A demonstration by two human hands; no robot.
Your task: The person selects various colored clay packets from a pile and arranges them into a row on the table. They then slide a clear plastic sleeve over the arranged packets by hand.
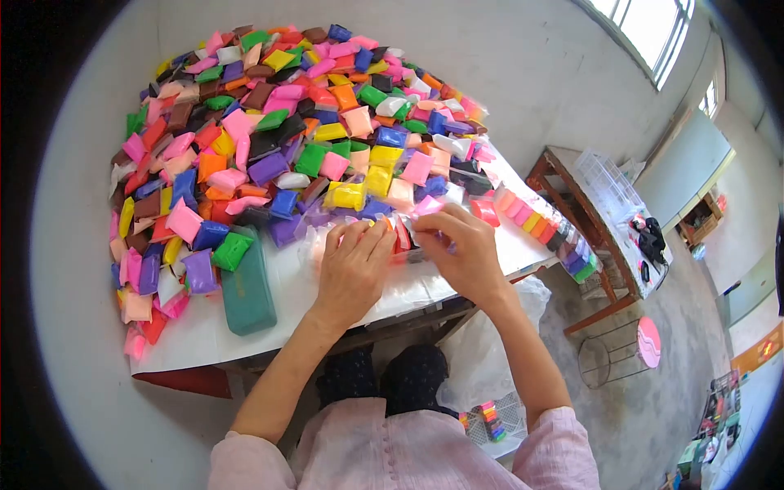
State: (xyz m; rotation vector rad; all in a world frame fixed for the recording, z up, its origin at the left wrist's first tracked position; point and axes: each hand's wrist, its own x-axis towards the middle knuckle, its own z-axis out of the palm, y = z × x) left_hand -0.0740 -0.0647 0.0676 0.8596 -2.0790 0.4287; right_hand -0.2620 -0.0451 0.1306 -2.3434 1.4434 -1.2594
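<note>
Near the front edge of the table, a clear plastic bag (398, 256) lies between my hands with small coloured packets (402, 235) in it, red and black among them. My left hand (357, 263) is closed on the bag's left side, fingers bent over it. On the other side, my right hand (462, 251) is curled in a pinch close to the bag's right end. What its fingertips hold is hidden. Just beyond the hands begins a big heap of soft, brightly coloured packets (265, 170). A yellow packet (345, 196) is close to my left fingers.
A green case (248, 286) lies left on the white-covered table (196, 336). Rows of packets in clear wrapping (545, 229) sit at the right edge. Beyond stand a wooden desk (600, 208) with a white wire basket (606, 181) and a pink-topped stool (648, 341). Plastic sheeting (490, 347) hangs below.
</note>
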